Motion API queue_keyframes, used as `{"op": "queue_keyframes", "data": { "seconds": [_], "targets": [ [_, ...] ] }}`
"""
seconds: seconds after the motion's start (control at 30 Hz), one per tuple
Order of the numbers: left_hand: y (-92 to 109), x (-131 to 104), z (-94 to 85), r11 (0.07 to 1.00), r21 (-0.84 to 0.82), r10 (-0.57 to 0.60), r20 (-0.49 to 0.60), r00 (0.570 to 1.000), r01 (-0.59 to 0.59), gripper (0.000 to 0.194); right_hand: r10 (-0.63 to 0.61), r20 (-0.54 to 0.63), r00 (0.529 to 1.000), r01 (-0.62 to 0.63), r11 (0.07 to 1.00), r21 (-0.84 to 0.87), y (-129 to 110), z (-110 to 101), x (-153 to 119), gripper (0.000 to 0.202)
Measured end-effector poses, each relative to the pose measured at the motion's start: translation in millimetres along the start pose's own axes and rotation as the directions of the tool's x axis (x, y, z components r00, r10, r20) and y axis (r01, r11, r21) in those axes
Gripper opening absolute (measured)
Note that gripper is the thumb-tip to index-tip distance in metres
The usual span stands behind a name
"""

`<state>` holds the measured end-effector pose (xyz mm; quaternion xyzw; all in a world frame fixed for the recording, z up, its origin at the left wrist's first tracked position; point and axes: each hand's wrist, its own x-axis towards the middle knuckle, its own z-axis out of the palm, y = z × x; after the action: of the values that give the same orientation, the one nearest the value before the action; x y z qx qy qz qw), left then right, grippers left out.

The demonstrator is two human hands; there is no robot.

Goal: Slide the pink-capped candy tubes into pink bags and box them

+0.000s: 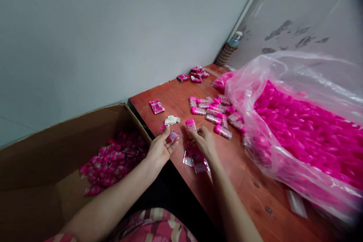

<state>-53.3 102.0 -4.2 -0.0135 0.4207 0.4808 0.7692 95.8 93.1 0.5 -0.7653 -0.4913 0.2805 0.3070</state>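
Note:
My left hand is closed on a small pink packet over the table's left edge. In my right hand is a small clear tube with a pink cap, held upright between thumb and fingers. Just below that hand, several flat pink sachets lie on the table. A crumpled white cloth or tissue sits just beyond my left hand. Farther off, several pink-capped tubes filled with small pale pieces lie in a loose pile.
A cardboard box with many pink packets stands left of the red-brown table. A large clear plastic bag of bright pink caps covers the right side. Small packets and a bottle stand by the wall.

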Motion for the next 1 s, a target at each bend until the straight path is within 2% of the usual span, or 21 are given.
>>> {"op": "queue_keyframes", "data": {
  "seconds": [0.07, 0.1, 0.17, 0.3, 0.5, 0.7, 0.8, 0.9, 1.0],
  "targets": [
    [-3, 1, 2.7, 1.000, -0.013, -0.016, 0.012, 1.000, 0.016, 0.009, -0.002, 0.086, 0.996, -0.032, 0.920, 0.390, 5, -4, -27, 0.031],
    [-5, 1, 4.3, 1.000, -0.016, -0.021, 0.026, 0.999, 0.021, 0.009, -0.002, 0.105, 0.995, -0.051, 0.863, 0.502, 6, -5, -41, 0.030],
    [-12, 2, 7.9, 0.999, -0.023, -0.027, 0.049, 0.998, 0.028, 0.008, 0.001, 0.127, 0.992, -0.080, 0.782, 0.618, 6, -5, -66, 0.028],
    [-25, 3, 14.0, 0.999, -0.028, -0.041, 0.062, 0.997, 0.042, 0.008, 0.052, 0.102, 0.993, -0.107, 0.731, 0.674, 6, 1, -89, 0.026],
    [-32, -2, 18.3, 0.997, -0.028, -0.070, 0.081, 0.994, 0.073, 0.008, 0.121, 0.059, 0.991, -0.127, 0.686, 0.716, 11, 3, -89, 0.027],
    [-38, -4, 19.1, 0.996, 0.037, -0.080, 0.108, 0.991, 0.076, 0.011, 0.094, 0.091, 0.991, -0.130, 0.638, 0.759, 12, 5, -92, 0.027],
    [-39, -4, 18.6, 0.990, 0.134, -0.074, 0.193, 0.978, 0.049, 0.018, 0.079, 0.114, 0.990, -0.138, 0.606, 0.783, 14, 7, -92, 0.027],
    [-37, -6, 18.1, 0.971, 0.238, -0.074, 0.325, 0.943, -0.006, 0.025, 0.076, 0.141, 0.987, -0.159, 0.553, 0.818, 18, 8, -90, 0.026],
    [-35, -7, 17.8, 0.940, 0.335, -0.089, 0.416, 0.905, -0.061, 0.030, 0.076, 0.116, 0.990, -0.139, 0.558, 0.818, 21, 10, -90, 0.025]
  ]
}}
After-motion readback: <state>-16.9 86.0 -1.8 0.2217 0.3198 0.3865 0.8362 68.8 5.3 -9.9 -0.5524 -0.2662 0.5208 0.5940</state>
